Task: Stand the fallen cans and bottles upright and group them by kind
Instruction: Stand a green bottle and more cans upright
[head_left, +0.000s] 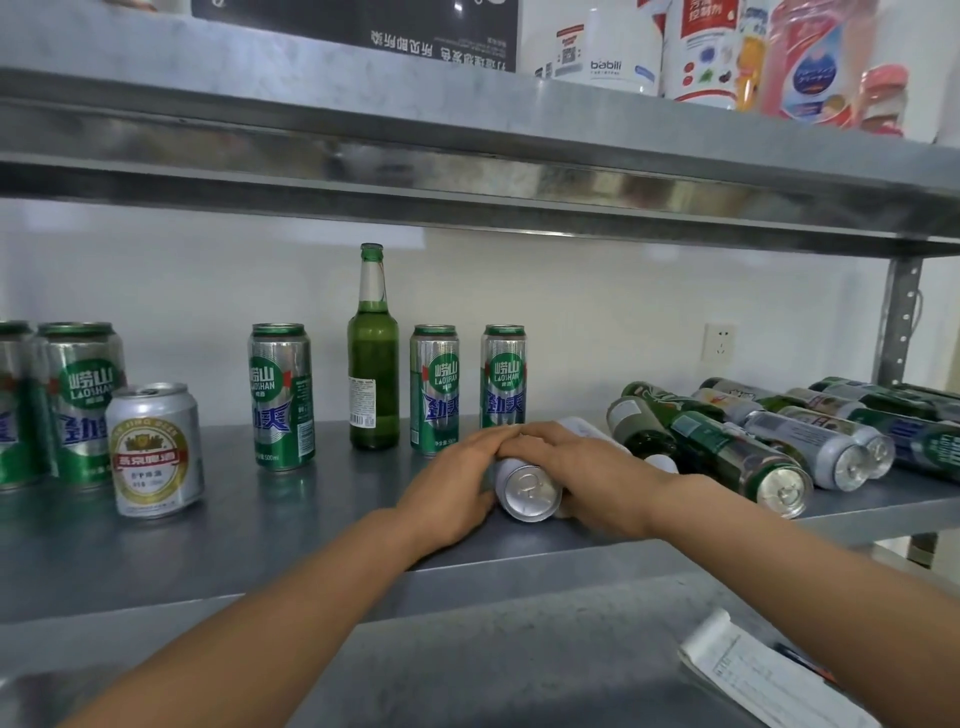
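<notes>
Middle shelf (311, 525), read left to right. Two tall green cans (78, 400) stand at the far left, marked "LAOSHAN" under Chinese characters. In front of them is a short silver can (156, 449) with a gold-and-red beer emblem; its Latin lettering is too small to read. A third Laoshan can (282, 397) shows "500ml" near its base. The green glass bottle (373, 353) stands upright and uncapped, its back label and barcode facing out. Two more Laoshan cans (435, 389) follow.

The left hand (457, 483) and right hand (587, 478) are cupped together over a fallen silver can (529, 491), fingertips meeting on top. It lies on its side near the shelf's front, its end toward the camera. A pale container on the upper shelf (618, 57) reads "babili".

Likely hazards: the smooth can could roll on the metal or slip off the front edge as it is tipped up. A wide swing could knock the standing pair just behind. Disturbing the heap of fallen cans and bottles (779, 441) at right could send them rolling.
</notes>
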